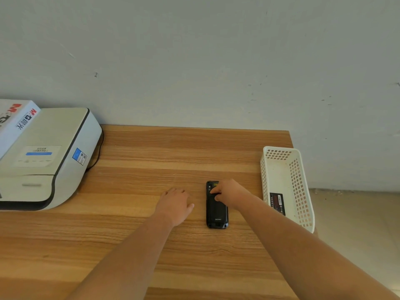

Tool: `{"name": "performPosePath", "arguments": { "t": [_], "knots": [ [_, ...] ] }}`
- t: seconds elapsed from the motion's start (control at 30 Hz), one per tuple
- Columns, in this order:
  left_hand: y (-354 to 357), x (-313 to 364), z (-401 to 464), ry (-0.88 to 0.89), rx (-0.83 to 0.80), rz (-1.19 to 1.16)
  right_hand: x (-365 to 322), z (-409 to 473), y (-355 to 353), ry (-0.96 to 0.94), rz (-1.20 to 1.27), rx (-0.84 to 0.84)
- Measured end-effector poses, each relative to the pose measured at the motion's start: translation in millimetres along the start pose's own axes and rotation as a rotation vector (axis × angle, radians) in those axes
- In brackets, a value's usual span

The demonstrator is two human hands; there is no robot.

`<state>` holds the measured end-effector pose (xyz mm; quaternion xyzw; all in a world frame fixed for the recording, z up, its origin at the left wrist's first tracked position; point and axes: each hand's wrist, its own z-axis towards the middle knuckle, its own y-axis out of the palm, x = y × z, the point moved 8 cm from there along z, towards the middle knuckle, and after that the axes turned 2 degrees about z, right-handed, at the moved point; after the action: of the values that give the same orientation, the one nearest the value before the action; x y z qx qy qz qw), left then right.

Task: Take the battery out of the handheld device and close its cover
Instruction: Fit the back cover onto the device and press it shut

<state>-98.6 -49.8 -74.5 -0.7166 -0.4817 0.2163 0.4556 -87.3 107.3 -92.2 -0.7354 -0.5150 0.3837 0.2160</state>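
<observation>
A white printer (43, 156) with a box (15, 120) on it occupies the wooden table's (151, 148) left.

— Where are we, would you say?

— We take it for a plain office. We see a wooden desk (151, 245) pushed against a bare grey wall (194, 50), and well off to the left of our left hand (175, 204) sits a white printer (49, 156) with a carton (15, 120) resting on it.

— Anything else?

— Just to the right of our right hand (232, 193) stands a white plastic basket (303, 191), the kind we keep for desk odds and ends.
</observation>
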Motion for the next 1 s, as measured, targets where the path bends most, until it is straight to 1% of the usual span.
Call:
{"name": "performPosePath", "arguments": {
  "t": [0.13,0.3,0.7,0.87,1.0],
  "knots": [
    [2.6,7.0,2.4,0.020,-0.007,0.001,1.1,-1.3,2.0,-0.012,0.010,0.047],
    [15.2,18.8,1.3,0.056,-0.031,-0.013,6.4,-7.5,4.0,-0.024,0.075,0.144],
    [11.1,23.0,1.8,0.070,-0.010,-0.007,7.5,-18.3,17.5,-0.094,-0.010,0.187],
    [11.5,25.3,1.7,0.079,-0.005,-0.020,10.7,-23.9,20.5,-0.095,-0.090,0.226],
    [11.4,30.6,1.9,0.103,0.004,0.003,17.2,-28.9,19.8,-0.070,-0.017,0.263]
  ]
}}
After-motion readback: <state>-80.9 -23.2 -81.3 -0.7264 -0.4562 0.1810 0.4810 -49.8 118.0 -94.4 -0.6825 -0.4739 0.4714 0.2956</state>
